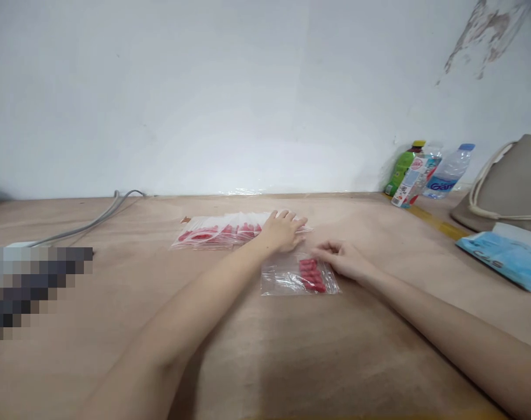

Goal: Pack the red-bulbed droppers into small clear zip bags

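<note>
A row of clear plastic bags with red pieces inside (217, 232) lies on the wooden table (265, 350) near the wall. My left hand (283, 230) rests flat on the right end of that row, fingers stretched out. Just in front lies a single clear bag of red pieces (298, 277). My right hand (344, 258) sits at its right edge, fingers curled down onto the plastic, pinching or pressing the bag's corner.
Three bottles (418, 172) stand against the wall at the right. A beige bag with white handles (506, 181) and a blue tissue pack (506, 254) lie at the right edge. A grey cable (94, 219) runs along the left. A blurred patch (33, 286) covers something at left.
</note>
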`<state>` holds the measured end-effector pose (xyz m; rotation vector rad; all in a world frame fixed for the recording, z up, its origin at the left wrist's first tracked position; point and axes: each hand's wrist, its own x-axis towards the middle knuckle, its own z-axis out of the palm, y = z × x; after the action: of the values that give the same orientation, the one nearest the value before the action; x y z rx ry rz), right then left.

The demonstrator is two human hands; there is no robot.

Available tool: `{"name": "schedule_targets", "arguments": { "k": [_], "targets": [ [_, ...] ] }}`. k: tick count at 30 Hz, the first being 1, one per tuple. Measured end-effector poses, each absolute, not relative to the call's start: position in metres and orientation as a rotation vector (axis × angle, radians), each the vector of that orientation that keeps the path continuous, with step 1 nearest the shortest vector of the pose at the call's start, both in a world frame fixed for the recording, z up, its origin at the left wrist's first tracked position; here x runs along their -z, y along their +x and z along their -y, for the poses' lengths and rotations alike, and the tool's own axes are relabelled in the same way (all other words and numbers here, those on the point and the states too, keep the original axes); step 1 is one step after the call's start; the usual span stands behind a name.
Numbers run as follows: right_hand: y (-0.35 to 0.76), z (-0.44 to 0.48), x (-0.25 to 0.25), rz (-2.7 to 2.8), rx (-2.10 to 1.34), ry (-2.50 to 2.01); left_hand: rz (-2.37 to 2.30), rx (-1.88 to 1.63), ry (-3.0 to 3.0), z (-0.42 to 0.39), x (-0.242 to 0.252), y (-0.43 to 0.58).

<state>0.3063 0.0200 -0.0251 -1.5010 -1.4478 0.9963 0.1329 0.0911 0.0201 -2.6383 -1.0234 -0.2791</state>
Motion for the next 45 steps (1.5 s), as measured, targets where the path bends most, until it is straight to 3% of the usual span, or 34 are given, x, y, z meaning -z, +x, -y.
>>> {"name": "schedule_targets", "arguments": {
  "k": [17, 21, 24, 27, 31, 36, 45],
  "targets": [
    [0.296, -0.025, 0.02, 0.867, -1.16, -1.458, 1.058, 0.318, -2.551, -0.101, 0.004, 0.005],
    [0.282, -0.023, 0.016, 0.761, -1.33, -1.316, 0.889, 0.492, -2.497, -0.088, 0.002, 0.007],
    [0.282, -0.021, 0.011, 1.014, -1.395, -1.452, 0.773, 0.684, -2.6, -0.067, 0.006, 0.025],
    [0.297, -0.021, 0.007, 1.546, -1.007, -1.67, 0.74, 0.879, -2.756, -0.046, 0.011, 0.048],
    [0.321, -0.024, 0.007, 2.105, -0.308, -1.387, 0.721, 0.918, -2.876, -0.042, 0.016, 0.071],
    [0.327, -0.036, 0.02, 2.209, -0.182, -1.085, 0.771, 0.904, -2.846, -0.062, 0.021, 0.085],
    [0.328, -0.047, 0.038, 2.182, 0.126, -1.113, 0.765, 0.84, -2.735, -0.083, 0.026, 0.083]
  ]
}}
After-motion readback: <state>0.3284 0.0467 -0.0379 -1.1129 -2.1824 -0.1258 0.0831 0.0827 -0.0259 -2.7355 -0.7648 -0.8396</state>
